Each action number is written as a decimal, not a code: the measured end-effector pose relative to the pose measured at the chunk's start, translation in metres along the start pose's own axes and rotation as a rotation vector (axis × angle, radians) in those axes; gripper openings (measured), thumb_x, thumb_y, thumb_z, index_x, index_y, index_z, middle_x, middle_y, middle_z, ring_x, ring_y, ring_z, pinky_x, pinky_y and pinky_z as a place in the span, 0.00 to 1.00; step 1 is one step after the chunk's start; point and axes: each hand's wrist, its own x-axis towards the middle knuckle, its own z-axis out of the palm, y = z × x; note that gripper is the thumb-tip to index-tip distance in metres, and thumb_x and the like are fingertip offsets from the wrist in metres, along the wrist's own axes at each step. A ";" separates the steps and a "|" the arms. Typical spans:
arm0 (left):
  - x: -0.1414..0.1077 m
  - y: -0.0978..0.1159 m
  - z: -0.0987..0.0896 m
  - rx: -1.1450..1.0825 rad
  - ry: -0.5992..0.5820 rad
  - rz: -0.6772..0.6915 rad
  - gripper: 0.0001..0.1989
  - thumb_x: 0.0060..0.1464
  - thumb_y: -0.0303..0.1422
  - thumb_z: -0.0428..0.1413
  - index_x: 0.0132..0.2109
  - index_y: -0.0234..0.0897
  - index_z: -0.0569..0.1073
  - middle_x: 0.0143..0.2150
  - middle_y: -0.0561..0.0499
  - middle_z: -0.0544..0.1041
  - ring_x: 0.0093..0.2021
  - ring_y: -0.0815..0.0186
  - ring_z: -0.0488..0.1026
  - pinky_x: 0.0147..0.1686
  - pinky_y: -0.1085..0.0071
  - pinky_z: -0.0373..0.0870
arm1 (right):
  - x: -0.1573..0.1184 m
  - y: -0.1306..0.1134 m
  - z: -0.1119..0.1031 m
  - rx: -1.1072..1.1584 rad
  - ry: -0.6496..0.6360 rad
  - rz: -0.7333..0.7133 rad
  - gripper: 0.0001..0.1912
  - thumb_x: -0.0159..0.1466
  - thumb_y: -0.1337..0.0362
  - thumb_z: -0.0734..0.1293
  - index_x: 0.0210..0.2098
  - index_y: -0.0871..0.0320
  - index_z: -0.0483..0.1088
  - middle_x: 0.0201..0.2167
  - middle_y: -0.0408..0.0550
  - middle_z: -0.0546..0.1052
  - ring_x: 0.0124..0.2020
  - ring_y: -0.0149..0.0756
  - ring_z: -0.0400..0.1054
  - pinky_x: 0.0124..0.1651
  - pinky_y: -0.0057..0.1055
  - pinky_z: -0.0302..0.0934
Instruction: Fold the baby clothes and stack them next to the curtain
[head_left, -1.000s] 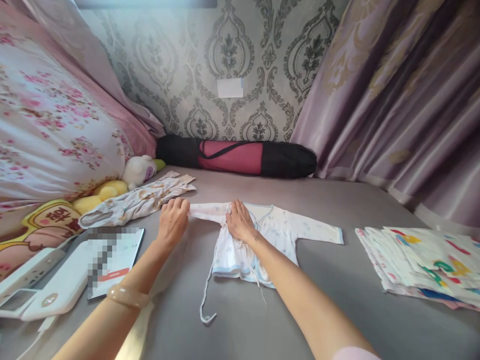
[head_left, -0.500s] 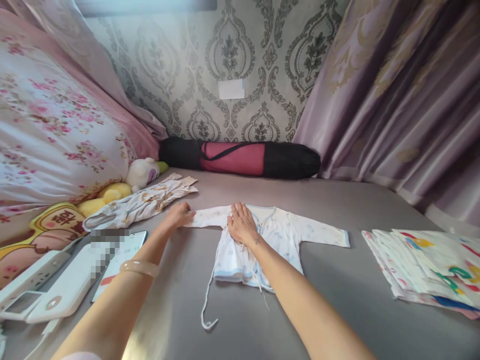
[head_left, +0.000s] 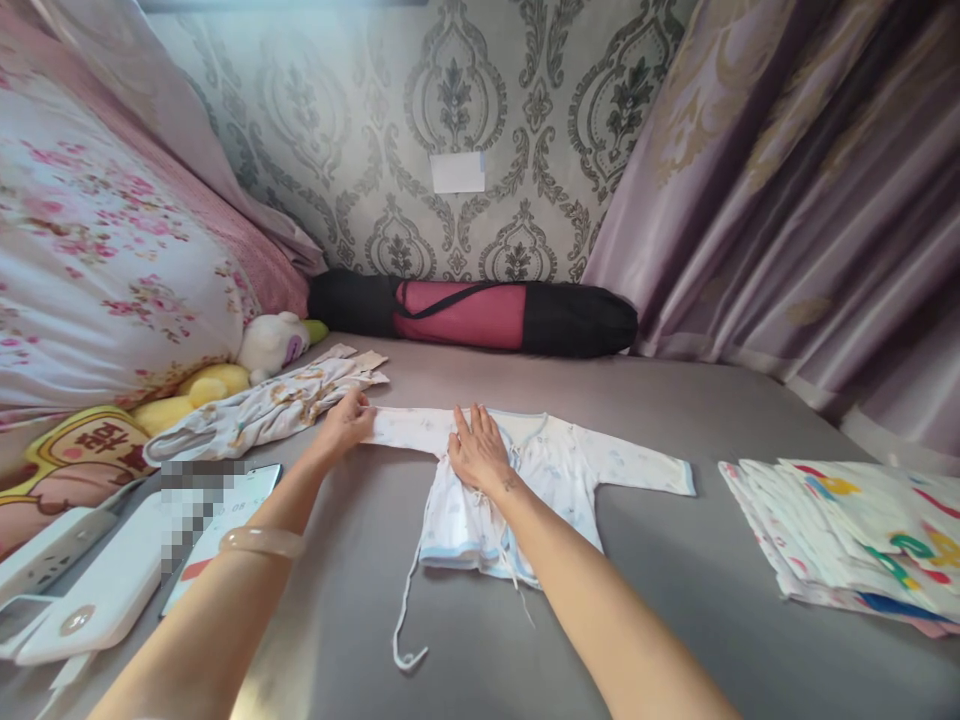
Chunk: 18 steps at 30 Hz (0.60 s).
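plainly, left hand (head_left: pixel 349 418) pinches one sleeve (head_left: pixel 409 428) of the white shirt (head_left: pixel 559 485); right hand (head_left: pixel 477 447) lies open on it.

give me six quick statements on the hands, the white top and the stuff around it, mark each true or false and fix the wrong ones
1. The left hand holds the end of one sleeve of the white top. True.
2. The right hand rests flat on the white top. True.
3. Both sleeves are held. False: the right-hand sleeve lies spread on the grey surface.
4. The red and black bag lies at the foot of the patterned wall. True.
5. Nothing lies to the right of the top. False: folded cloths lie there.
6. Both wrists are bare. False: a bangle circles the left arm.
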 end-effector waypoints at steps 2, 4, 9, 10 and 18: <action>-0.005 -0.003 0.001 0.221 -0.010 0.024 0.13 0.57 0.40 0.44 0.44 0.38 0.66 0.32 0.48 0.72 0.35 0.59 0.71 0.32 0.69 0.62 | -0.001 0.000 -0.001 -0.003 -0.002 -0.007 0.29 0.69 0.59 0.52 0.69 0.56 0.48 0.70 0.54 0.48 0.70 0.48 0.37 0.67 0.45 0.35; -0.011 -0.004 0.003 0.387 -0.027 0.048 0.16 0.61 0.40 0.41 0.47 0.37 0.66 0.36 0.44 0.75 0.37 0.57 0.73 0.33 0.67 0.63 | -0.001 0.000 -0.002 -0.009 0.007 -0.015 0.28 0.69 0.59 0.52 0.68 0.52 0.51 0.70 0.53 0.49 0.70 0.48 0.37 0.66 0.45 0.35; -0.020 -0.005 0.013 0.571 -0.017 0.050 0.19 0.64 0.37 0.36 0.51 0.31 0.65 0.39 0.36 0.76 0.38 0.50 0.75 0.33 0.62 0.66 | -0.002 0.000 0.000 -0.028 0.020 -0.008 0.27 0.70 0.58 0.52 0.67 0.53 0.53 0.70 0.54 0.49 0.70 0.48 0.37 0.66 0.44 0.34; -0.021 -0.005 0.015 0.574 0.001 0.035 0.20 0.64 0.36 0.35 0.51 0.30 0.65 0.40 0.34 0.75 0.39 0.48 0.75 0.33 0.62 0.66 | -0.002 0.000 0.001 -0.028 0.017 -0.006 0.27 0.70 0.58 0.52 0.67 0.52 0.53 0.70 0.54 0.48 0.70 0.48 0.37 0.66 0.44 0.33; -0.012 -0.016 0.015 0.394 0.033 -0.046 0.21 0.62 0.39 0.41 0.49 0.27 0.68 0.49 0.29 0.73 0.50 0.46 0.71 0.43 0.59 0.67 | 0.005 0.001 -0.017 0.142 -0.167 0.004 0.29 0.70 0.55 0.51 0.68 0.56 0.49 0.70 0.56 0.43 0.70 0.47 0.32 0.68 0.44 0.31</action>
